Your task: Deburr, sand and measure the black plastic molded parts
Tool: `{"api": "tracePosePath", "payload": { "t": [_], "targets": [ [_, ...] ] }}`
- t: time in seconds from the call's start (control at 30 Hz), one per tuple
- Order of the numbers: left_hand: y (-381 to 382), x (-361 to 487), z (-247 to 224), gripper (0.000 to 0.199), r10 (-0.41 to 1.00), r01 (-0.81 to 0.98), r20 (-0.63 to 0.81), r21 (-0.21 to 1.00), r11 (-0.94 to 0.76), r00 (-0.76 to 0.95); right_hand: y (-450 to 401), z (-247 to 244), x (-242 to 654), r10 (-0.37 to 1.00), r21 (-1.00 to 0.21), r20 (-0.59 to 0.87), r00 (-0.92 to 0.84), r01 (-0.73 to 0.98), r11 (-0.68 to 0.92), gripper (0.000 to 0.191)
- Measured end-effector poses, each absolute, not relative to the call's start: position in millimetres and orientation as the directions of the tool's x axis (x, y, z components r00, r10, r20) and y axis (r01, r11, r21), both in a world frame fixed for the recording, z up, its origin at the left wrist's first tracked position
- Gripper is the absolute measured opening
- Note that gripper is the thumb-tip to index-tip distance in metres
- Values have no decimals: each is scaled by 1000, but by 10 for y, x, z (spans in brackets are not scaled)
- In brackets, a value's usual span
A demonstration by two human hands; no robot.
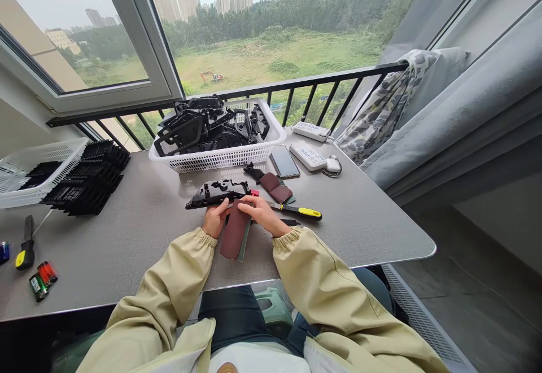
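A strip of sandpaper (234, 235), reddish brown with a green back, hangs down between my hands. My right hand (265, 216) pinches its upper end, with the thumb lying on the brown face. My left hand (215, 220) is closed at the lower edge of a black plastic part (217, 191), its thumb up beside the sandpaper; its other fingers are hidden. The plastic part is tilted, with clips and ribs facing up. Just right of my hands lies a yellow-and-black handled tool (302, 212). Behind it rests a folded piece of sandpaper (276, 187).
A white basket (212, 161) heaped with black plastic parts stands at the back. A phone (285, 161) and white boxes (308, 156) lie to its right. On the left are stacked black parts (87, 178), another basket (70, 156), a yellow-black tool (26, 249) and batteries (46, 273).
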State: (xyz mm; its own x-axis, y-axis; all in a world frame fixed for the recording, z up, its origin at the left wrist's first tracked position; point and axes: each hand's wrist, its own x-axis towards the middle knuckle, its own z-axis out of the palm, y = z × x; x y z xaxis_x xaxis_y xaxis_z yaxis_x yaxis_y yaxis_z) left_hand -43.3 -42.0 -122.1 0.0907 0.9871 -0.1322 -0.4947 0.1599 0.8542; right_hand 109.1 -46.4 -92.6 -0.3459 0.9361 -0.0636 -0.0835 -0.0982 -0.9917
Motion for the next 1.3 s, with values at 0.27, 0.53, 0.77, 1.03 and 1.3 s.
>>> {"api": "tracePosePath", "payload": {
  "t": [0.27, 0.53, 0.77, 1.03, 1.3],
  "targets": [
    [-438, -497, -1356, 41, 996, -265, -7, 964, 31, 89, -460, -941, 1082, 931, -993, -64, -359, -71, -95, 42],
    [-430, -507, -1369, 35, 997, -325, -52, 943, 68, 57, -420, -997, 1099, 931, -990, -94, -353, -64, -124, 36],
    [-428, -498, -1381, 40, 998, -365, -58, 930, 48, -16, -441, -994, 1079, 932, -986, -115, -344, -76, -149, 35],
    [-430, -453, -1257, 45, 997, -469, -72, 882, 58, -13, -422, -1008, 1100, 943, -976, -127, -309, -132, -174, 33],
    [-456, -461, -1172, 32, 965, -488, -248, 835, 255, 81, -404, -1022, 1101, 966, -953, -130, -225, -240, -185, 37]
  ]
}}
